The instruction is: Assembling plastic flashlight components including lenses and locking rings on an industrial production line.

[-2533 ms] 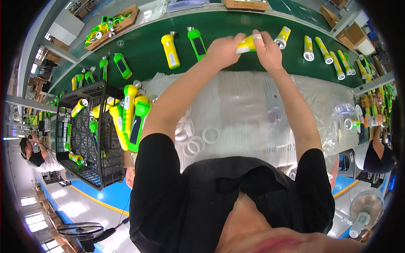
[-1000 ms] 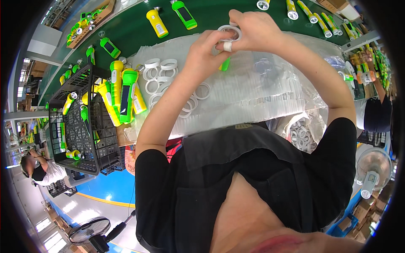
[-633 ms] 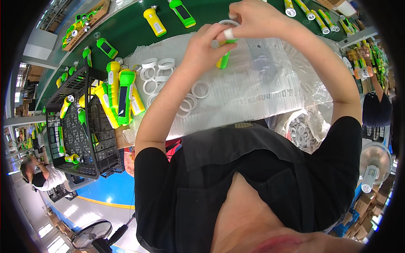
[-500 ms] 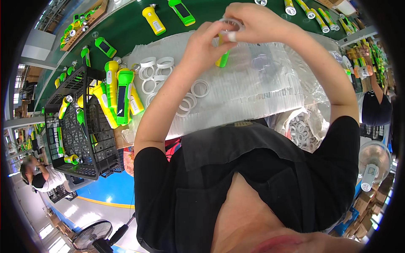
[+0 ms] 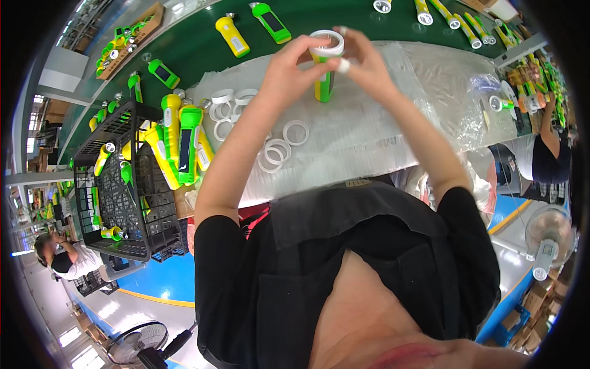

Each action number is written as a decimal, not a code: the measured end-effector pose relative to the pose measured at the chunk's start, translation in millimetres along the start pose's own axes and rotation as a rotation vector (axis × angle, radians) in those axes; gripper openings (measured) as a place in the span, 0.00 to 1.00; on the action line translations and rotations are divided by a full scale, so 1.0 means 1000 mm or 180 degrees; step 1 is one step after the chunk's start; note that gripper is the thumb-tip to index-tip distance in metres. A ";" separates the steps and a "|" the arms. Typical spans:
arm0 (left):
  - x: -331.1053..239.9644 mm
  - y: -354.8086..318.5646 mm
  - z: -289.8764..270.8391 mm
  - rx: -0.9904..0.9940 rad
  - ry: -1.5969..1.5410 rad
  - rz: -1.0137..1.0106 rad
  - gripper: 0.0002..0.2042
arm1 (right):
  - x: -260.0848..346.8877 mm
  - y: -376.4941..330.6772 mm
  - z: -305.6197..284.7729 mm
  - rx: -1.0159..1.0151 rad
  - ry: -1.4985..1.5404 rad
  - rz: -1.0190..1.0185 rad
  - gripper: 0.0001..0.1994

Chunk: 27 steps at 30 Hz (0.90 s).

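Observation:
Upright on the plastic-covered bench stands a green and yellow flashlight (image 5: 325, 88), a white ring (image 5: 327, 42) around its head at the top. My left hand (image 5: 294, 66) grips it from the left, fingers at the ring and thumb below. On the other side my right hand (image 5: 367, 66) has its fingers apart, curved around the head without closing on it; it is slightly blurred. White wraps cover its thumb tip and a fingertip. Loose white rings (image 5: 296, 133) lie in a group left of centre, partly behind my left forearm.
At left a black crate (image 5: 123, 184) holds flashlights, with several more (image 5: 187, 144) leaning beside it. Other flashlights lie on the green table (image 5: 190, 38) behind. A cardboard box (image 5: 132, 40) is at the far left. Fans (image 5: 138, 341) stand low at both sides. Other people work at both edges.
My right hand has drawn back from over the flashlight head and lowered, its fingers spreading. The white ring now shows plainly on the head. The whole view has shifted slightly.

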<state>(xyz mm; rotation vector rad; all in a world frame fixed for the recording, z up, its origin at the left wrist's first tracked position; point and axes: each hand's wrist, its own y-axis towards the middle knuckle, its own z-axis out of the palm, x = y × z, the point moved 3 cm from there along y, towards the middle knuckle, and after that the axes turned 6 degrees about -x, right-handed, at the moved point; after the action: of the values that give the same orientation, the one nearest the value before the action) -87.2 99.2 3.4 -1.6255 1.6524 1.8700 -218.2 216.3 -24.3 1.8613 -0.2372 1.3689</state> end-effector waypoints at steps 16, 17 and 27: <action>-0.075 -0.024 0.018 -0.0202 -0.1831 -0.0554 0.13 | 0.071 -0.091 0.046 0.1912 0.2615 0.2455 0.13; -0.072 -0.023 0.019 -0.0441 -0.1592 -0.0840 0.14 | 0.064 -0.090 0.046 0.2080 0.2812 0.2524 0.17; -0.070 -0.037 0.021 -0.0180 -0.1337 -0.1715 0.43 | 0.031 -0.102 0.022 0.1400 0.4098 0.2474 0.34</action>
<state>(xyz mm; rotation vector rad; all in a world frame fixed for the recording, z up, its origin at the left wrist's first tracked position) -45.9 164.5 31.0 -1.3836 0.8921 1.8086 -132.0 278.6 -49.0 0.7953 0.0450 3.0358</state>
